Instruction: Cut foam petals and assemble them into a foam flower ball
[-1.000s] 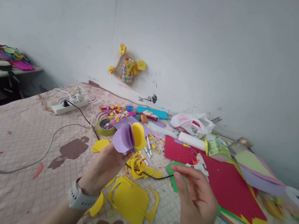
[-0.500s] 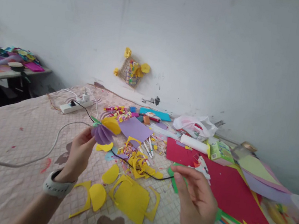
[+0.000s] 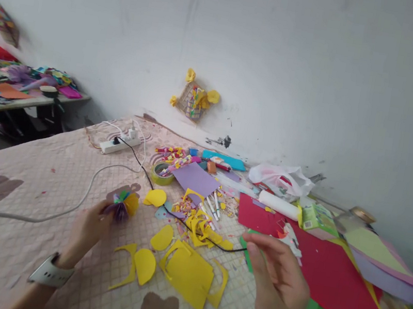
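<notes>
My left hand (image 3: 91,225) is closed on a small paper flower (image 3: 123,206) with purple, yellow and green folded petals, held low at the left above the tablecloth. On the right, my right hand (image 3: 279,286) has thumb and forefinger drawn together in a pinch; what lies between them is too small to make out. A black cord (image 3: 194,232) runs from the power strip across the table to those fingertips; whether they grip it or it passes behind, I cannot tell. Yellow paper cut-outs (image 3: 144,266) and a cut yellow sheet (image 3: 189,277) lie between my hands.
A white power strip (image 3: 119,145) stands at the back left, with a grey cable (image 3: 86,193) trailing forward. Around the middle are a tape roll (image 3: 162,172), purple paper (image 3: 197,178), white pens and scraps. Red sheets (image 3: 322,267), a plastic bag (image 3: 282,181) and a jar (image 3: 359,218) fill the right.
My left hand has moved down and left with the flower, which has turned, uncovering the tape roll. My right hand keeps its pinch. The view has swung slightly left.
</notes>
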`<state>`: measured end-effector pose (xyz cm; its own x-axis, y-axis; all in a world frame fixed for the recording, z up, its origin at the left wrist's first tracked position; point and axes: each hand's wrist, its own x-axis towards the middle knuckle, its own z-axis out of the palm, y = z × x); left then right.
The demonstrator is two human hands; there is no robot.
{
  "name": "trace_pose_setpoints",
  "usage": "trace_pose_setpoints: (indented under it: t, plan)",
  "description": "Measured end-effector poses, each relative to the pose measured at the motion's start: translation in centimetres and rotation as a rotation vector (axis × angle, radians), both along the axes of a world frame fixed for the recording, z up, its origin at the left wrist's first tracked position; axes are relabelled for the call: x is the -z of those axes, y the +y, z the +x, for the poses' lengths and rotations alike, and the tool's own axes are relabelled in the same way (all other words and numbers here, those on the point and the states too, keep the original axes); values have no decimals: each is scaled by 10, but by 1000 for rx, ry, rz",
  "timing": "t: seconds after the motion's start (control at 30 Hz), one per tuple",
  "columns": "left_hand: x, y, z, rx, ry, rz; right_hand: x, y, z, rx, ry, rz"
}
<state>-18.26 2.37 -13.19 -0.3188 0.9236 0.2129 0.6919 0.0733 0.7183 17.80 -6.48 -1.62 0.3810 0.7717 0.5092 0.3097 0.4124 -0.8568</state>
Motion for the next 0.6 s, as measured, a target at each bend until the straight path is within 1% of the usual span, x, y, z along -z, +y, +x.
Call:
trace_pose_setpoints:
  t: [0.1, 0.2, 0.27, 0.33, 0.37, 0.4, 0.43, 0.47, 0.53, 0.57, 0.6]
  plan:
    - [2, -3, -5, -3, 21, -14, 0, 0, -1, 6, -2, 2]
    - [3, -11, -8, -13, 11, 13, -1, -1, -2, 0, -3, 7]
    - [6, -21, -6, -67, 9, 75, -2, -2, -3, 2, -6, 10]
    - [8, -33, 0, -125, 42, 185, -5, -5, -5, 8, -12, 22]
    - [10, -39, 6, -123, 72, 247, -7, -7, -5, 12, -13, 33]
    - [10, -44, 13, -91, 99, 296, -9, -9, -6, 18, -12, 45]
    - [10, -49, 20, -26, 114, 317, -11, -12, -6, 24, -9, 57]
    - [10, -52, 29, 60, 125, 304, -13, -15, -6, 33, -6, 70]
    - [7, -52, 46, 233, 144, 162, -16, -22, -5, 50, -7, 82]
    - [4, -50, 54, 291, 165, 67, -16, -25, -4, 60, -16, 75]
    - [1, -46, 62, 325, 179, 14, -15, -29, -2, 69, -37, 58]
